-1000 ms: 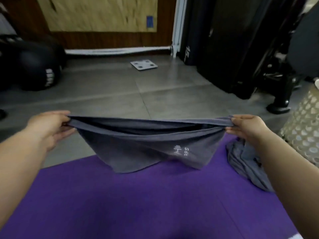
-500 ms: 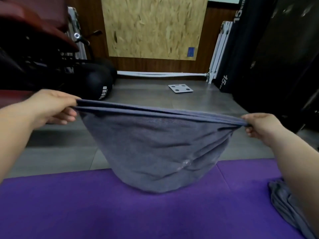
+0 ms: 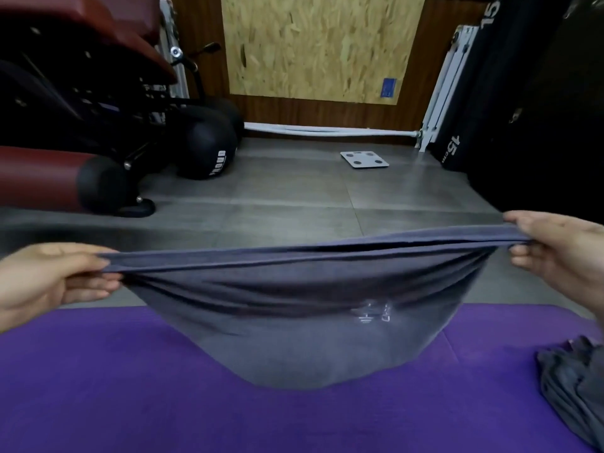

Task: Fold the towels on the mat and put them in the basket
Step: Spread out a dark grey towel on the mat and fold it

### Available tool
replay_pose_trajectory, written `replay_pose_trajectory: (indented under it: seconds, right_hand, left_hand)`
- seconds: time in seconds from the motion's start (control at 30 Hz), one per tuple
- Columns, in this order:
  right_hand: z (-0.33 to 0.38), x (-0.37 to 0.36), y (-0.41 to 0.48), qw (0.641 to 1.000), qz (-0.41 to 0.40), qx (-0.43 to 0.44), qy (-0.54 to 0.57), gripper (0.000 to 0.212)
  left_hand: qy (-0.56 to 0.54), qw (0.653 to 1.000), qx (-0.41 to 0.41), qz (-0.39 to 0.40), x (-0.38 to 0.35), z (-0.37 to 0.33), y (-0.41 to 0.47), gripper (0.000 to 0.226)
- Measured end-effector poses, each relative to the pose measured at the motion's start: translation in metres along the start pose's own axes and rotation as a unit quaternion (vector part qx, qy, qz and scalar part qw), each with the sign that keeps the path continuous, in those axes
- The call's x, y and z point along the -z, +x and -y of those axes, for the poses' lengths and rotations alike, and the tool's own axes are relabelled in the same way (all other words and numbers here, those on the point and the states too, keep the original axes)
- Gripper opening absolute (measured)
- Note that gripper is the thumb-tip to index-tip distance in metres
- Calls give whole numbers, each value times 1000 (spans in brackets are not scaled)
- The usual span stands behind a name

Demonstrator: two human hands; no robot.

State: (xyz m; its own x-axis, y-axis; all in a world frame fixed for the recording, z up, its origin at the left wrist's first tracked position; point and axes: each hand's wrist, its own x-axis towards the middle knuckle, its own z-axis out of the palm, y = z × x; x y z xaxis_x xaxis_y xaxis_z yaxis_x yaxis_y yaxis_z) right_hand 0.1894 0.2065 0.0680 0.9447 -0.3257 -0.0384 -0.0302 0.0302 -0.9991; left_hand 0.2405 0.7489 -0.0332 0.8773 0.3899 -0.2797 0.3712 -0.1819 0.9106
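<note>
Across the bottom of the view, purple mat on gray tiled floor. Above its far edge, gray towel held up in the air, doubled over, top edges pulled into a taut line between both hands, body sagging in a rounded belly over the mat; can't tell if the bottom touches the mat. Blurred white logo on its right half. Far left, dark red padded gym bench with black frame. Chipboard panel on the back wall. Left hand pinches the towel's left end, thumb on top, fingers curled under. Right hand pinches the right end the same way, slightly higher. Second gray towel crumpled on the mat at the right edge. Black ball beside the bench. White scale on the floor near the wall.
</note>
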Motion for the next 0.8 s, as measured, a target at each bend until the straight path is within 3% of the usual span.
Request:
replay_pose_trajectory:
  seconds: [0.1,0.2,0.37,0.53,0.67,0.73,0.8]
  right_hand:
    - [-21,-14,12,995,6,-86,-48,28]
    - [-47,-30,41,985,-35,-155,-66,28]
    - [-33,-39,84,993,-89,-70,-18,31]
    - [1,-35,71,993,-119,-2,16,24]
    - [-28,-6,29,986,-114,80,-94,29]
    - [-64,18,6,981,-105,94,-133,28]
    - [-113,40,-17,982,-94,69,-149,18]
  left_hand:
    - [35,996,17,76,-37,-21,-39,22]
    - [-9,995,-12,95,-72,-37,-42,21]
    - [-146,986,-70,47,-97,-79,-22,25]
    - [-210,969,-131,-17,-101,-92,-27,21]
    - [-174,967,-187,6,-100,-54,-62,36]
    - [-152,973,-173,24,-104,-17,-78,52]
    - [-132,982,-132,33,-110,30,-94,51]
